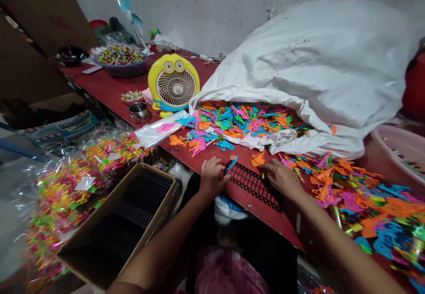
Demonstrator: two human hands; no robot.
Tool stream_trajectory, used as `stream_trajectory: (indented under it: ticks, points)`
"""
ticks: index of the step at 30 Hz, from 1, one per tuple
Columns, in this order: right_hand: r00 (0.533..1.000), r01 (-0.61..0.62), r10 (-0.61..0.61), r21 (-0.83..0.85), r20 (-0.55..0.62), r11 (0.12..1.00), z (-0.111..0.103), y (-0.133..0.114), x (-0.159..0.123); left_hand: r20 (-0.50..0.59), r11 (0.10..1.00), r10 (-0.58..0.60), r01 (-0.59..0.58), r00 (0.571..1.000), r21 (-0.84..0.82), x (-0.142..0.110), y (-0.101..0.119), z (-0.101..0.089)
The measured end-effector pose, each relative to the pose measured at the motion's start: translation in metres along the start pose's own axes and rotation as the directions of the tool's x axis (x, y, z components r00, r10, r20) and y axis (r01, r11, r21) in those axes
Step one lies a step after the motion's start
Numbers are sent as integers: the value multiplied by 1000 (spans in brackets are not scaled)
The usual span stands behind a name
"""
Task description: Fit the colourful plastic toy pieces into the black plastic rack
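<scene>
The left hand (212, 175) is at the left end of the black rack (255, 185), which lies on the red table (214, 153) along its front edge. Its fingers are bent beside the blue piece (232, 164); whether they grip it cannot be told. The right hand (282, 179) is over the rack's far side, fingertips near a small yellow part (263, 176) and the orange piece (258, 159); its grip cannot be determined. Loose pieces (352, 201) cover the table at right. The white sack (312, 63) opens behind the rack.
</scene>
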State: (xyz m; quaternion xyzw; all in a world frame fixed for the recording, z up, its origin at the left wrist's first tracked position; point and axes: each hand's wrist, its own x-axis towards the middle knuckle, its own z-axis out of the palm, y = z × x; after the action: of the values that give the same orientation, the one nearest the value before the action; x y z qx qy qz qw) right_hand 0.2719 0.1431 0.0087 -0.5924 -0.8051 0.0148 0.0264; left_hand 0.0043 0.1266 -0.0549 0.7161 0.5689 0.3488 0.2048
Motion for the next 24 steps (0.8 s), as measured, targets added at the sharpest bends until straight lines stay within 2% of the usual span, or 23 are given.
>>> stream_trajectory:
  ticks: [3,6,8,11,14,21,24]
  points:
    - [986,-148,156,119,-59,982,9,7,-8,58,1000,1,-1,998,4,7,5,0]
    - [926,-343,365,192,-92,919,17,8,-3,132,1000,20,-23,991,19,16,9,0]
    - [898,-398,436,304,-64,865,23,10,4,167,999,41,-46,985,24,22,9,2]
    - [884,-422,468,442,4,792,31,15,12,200,997,66,-73,978,30,28,9,6]
    - [882,-427,470,473,30,771,37,21,15,195,996,68,-76,979,37,31,9,11]
    - [896,-421,434,482,90,769,36,25,9,22,998,54,-54,998,-22,30,4,24]
    - [904,-412,414,477,107,777,34,25,7,5,998,48,-47,999,-36,31,1,26]
